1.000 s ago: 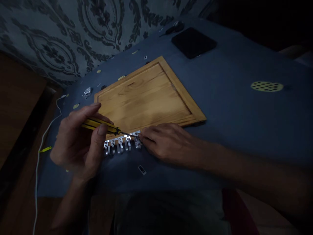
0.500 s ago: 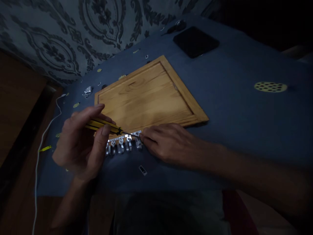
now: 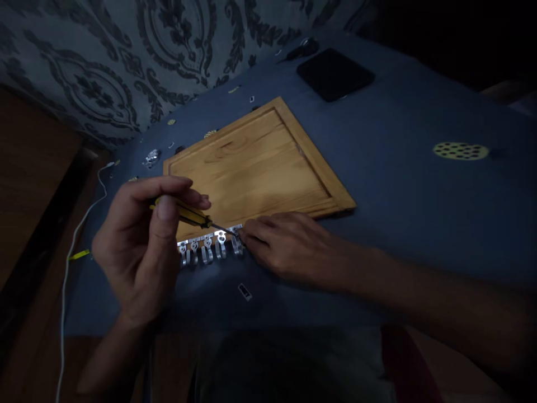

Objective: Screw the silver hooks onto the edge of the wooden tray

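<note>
Just beyond both hands lies a wooden board (image 3: 251, 162), metal hooks (image 3: 208, 246) along its near edge. Thumb and fingers of the left hand (image 3: 140, 252) grasp a yellow-and-black screwdriver (image 3: 193, 215), blocking the board's near-left corner. The right hand (image 3: 289, 246) rests by the end hook, fingertips hidden; whether it grips, I cannot tell. Left of the left hand runs a white cable (image 3: 81, 224); well beyond the right, a flat black object (image 3: 335, 74).
</note>
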